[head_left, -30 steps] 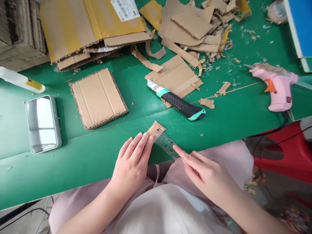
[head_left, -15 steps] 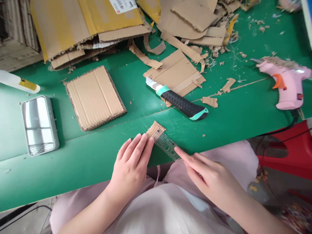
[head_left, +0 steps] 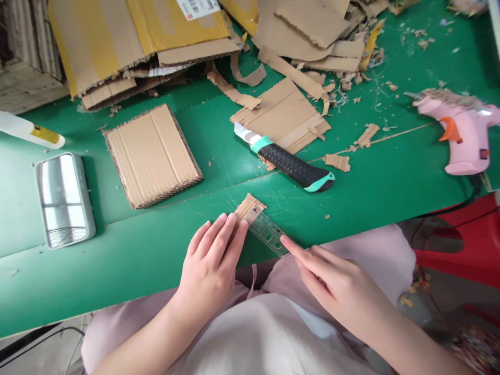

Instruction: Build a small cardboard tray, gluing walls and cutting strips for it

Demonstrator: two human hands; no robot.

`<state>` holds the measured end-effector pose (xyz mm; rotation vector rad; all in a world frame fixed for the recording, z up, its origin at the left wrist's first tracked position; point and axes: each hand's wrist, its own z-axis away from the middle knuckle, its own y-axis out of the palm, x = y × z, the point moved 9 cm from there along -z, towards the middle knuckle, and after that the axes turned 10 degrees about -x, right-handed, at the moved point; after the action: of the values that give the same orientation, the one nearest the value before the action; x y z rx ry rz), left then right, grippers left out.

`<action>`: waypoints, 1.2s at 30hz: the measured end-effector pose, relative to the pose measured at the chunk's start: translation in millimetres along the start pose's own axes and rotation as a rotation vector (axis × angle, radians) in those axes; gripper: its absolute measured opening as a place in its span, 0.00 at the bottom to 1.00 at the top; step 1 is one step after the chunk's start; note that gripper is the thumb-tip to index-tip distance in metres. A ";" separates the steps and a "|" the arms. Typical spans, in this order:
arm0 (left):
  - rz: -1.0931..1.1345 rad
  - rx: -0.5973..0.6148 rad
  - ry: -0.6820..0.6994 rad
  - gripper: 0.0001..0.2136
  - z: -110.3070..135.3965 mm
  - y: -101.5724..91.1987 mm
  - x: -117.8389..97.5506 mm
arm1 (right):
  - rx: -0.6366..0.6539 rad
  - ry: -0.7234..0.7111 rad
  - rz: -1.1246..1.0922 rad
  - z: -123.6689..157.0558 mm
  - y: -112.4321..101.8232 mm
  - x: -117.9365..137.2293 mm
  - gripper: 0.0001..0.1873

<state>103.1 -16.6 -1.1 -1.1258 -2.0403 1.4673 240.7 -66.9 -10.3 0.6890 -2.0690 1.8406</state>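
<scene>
A small strip of cardboard (head_left: 250, 207) lies on the green table near its front edge, with a clear ruler (head_left: 269, 233) with cut-out shapes overlapping its end. My left hand (head_left: 213, 255) rests over the cardboard strip, fingers extended and pressing on it; its thumb is hidden. My right hand (head_left: 332, 271) holds the near end of the ruler, index finger stretched along it and the other fingers curled beneath. Just beyond the hands lies a utility knife (head_left: 295, 166) with a black and mint handle, its blade resting on a cardboard scrap (head_left: 281, 114).
A square corrugated cardboard block (head_left: 154, 156) sits left of the knife. Farther left are a phone-like device (head_left: 64, 200) and a white bottle (head_left: 31, 130). A pink glue gun (head_left: 464, 130) lies right. Taped cardboard (head_left: 101, 41) and scraps cover the back. The green table (head_left: 117, 265) ends before my lap.
Both hands, the ruler and the cardboard strip keep their places. Only the view shifts very slightly.
</scene>
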 end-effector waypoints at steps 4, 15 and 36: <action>0.000 0.006 -0.004 0.22 0.3 0.5 0.2 | 0.007 0.005 -0.008 0.2 0.2 -0.3 0.21; -0.005 0.014 -0.009 0.22 0.4 0.7 0.9 | 0.000 0.008 -0.002 0.3 0.6 -0.6 0.21; -0.025 0.021 -0.003 0.22 -0.3 -0.1 -0.2 | -0.019 0.005 -0.001 -0.1 0.0 0.2 0.20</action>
<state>103.4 -16.6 -0.9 -1.0863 -2.0295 1.4755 240.6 -66.8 -10.1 0.6802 -2.0800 1.8185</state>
